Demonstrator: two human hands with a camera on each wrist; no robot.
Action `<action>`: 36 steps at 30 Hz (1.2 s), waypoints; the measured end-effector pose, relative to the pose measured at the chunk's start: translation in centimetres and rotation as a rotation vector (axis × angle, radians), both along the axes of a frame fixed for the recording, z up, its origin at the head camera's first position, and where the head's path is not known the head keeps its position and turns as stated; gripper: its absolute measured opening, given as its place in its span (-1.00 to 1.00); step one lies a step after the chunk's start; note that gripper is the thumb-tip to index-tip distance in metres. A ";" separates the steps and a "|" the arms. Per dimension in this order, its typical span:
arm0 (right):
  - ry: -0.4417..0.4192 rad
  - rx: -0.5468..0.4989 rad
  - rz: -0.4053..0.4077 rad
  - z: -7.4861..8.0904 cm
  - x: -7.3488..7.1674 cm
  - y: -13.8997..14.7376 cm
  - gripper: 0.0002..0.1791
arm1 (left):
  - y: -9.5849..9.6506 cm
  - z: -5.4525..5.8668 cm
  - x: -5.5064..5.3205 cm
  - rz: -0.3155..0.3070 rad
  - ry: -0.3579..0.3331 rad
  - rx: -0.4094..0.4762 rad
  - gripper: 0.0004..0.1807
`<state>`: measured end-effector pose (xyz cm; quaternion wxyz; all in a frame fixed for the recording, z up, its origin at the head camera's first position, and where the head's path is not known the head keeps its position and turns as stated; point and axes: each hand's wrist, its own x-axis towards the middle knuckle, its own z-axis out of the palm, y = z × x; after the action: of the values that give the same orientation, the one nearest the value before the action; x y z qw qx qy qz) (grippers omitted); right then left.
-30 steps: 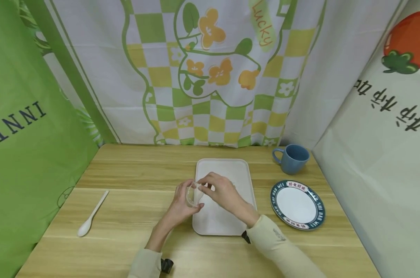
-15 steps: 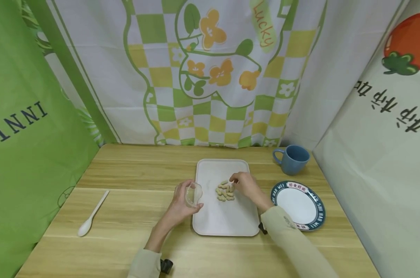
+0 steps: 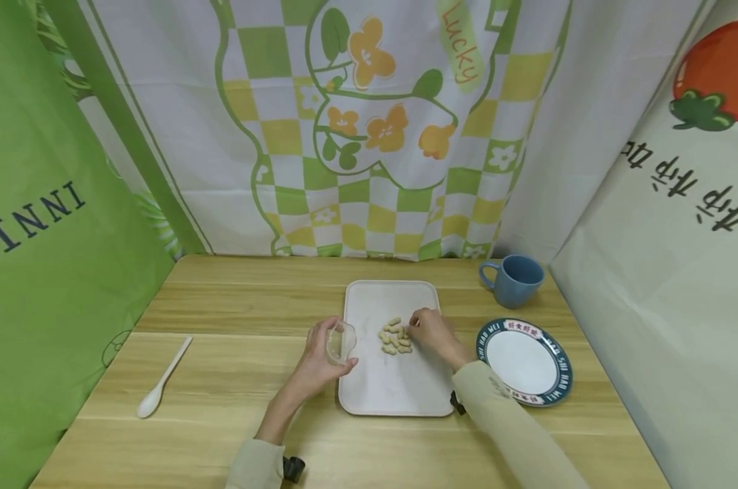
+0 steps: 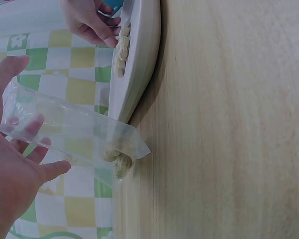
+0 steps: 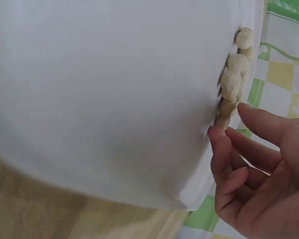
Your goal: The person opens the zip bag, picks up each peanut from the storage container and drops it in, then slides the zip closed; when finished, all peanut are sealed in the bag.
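Observation:
My left hand [image 3: 317, 353] holds a clear plastic bag [image 4: 65, 119] by its mouth, left of the pale tray [image 3: 375, 387]. A few peanuts [image 4: 120, 162] lie in the bag's bottom corner. On the tray is a small pile of peanuts [image 3: 396, 337] in their shells. My right hand [image 3: 436, 333] is at the pile's right side. In the right wrist view, its thumb and forefinger pinch a peanut [image 5: 225, 112] at the near end of the pile, the other fingers curled below.
A white spoon [image 3: 161, 384] lies on the wooden table [image 3: 234, 380] at the left. Right of the tray are a plate [image 3: 520, 360] with a dark patterned rim and a blue mug [image 3: 517, 282] behind it. Printed curtains [image 3: 381, 204] hang around the table.
My right hand went from the bag's mouth to the right side of the peanut pile, then slightly lower and closer to it. My left hand and the bag stay in place.

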<state>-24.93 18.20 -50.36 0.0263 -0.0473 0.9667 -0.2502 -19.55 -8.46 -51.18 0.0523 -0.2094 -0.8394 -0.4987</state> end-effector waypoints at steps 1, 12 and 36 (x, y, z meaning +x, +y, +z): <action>-0.009 -0.013 0.001 -0.1 -0.1 0.0 -0.85 | 0.0 0.0 0.0 -0.002 0.000 0.000 -0.08; -0.035 -0.114 0.048 0.1 -0.3 0.4 -0.93 | -0.1 -0.1 0.1 -0.011 0.025 -0.005 -0.09; 0.036 -0.158 -0.124 1.2 0.3 0.4 -0.85 | -0.1 0.1 -0.2 0.002 0.037 0.003 -0.12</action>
<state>-24.66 18.63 -49.14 -0.0106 0.0062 0.9454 -0.3257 -19.72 -8.52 -51.10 0.0688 -0.2176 -0.8379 -0.4959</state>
